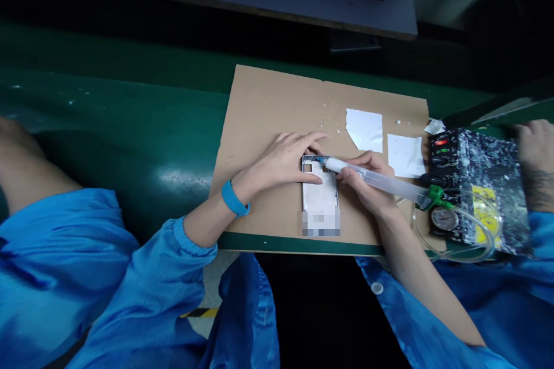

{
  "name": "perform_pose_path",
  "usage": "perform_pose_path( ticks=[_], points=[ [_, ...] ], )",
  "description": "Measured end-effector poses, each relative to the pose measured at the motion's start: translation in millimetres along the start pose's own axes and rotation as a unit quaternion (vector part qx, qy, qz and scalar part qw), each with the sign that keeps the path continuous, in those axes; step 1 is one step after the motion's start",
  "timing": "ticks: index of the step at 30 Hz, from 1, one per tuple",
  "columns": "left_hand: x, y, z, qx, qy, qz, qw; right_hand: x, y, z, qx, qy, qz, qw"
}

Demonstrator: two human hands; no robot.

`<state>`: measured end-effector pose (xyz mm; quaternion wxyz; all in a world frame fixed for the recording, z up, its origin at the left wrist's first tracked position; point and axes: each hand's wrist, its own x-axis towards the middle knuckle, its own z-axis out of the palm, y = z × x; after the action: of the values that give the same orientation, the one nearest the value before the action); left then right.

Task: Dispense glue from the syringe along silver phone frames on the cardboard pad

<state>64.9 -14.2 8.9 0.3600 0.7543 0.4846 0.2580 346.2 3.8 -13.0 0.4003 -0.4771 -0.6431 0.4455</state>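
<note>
The phone frame [320, 193] lies flat on a sheet of cardboard [268, 109] on the green counter [108, 127], near the cardboard's near edge. The left hand [281, 158] is spread over the frame's far left corner, fingers pressing down to pin it. The right hand [366, 176] is closed around a clear dispensing syringe [381, 181], held like a pen, its tip touching the frame's far edge just beside the left fingertips.

From where I stand, the tightest spot is that corner: tip and fingers are almost touching, so a small wobble could smear glue onto the fingers or drag the bead off its line. The frame is held at one end only; if the pressure eases, I would expect it to pivot on the smooth cardboard and spoil the run.

The clear hose [476, 242] loops from the syringe's green fitting [435, 196] past the spattered controller box [480, 184] on the right. It could snag on the box or tug the syringe sideways. White drops already dot the cardboard near the two paper scraps [366, 128], so stray drips look likely. Other people's arms sit at far left and far right, close enough to jostle.
</note>
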Motion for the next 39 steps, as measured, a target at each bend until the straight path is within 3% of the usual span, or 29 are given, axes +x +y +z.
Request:
perform_pose_path(
  ticks=[39],
  points=[
    [-0.8, 0.9, -1.1, 0.011, -0.005, -0.004, 1.000, 1.6, -3.8, 0.9, 0.019, 0.009, -0.009, 1.000]
  ],
)
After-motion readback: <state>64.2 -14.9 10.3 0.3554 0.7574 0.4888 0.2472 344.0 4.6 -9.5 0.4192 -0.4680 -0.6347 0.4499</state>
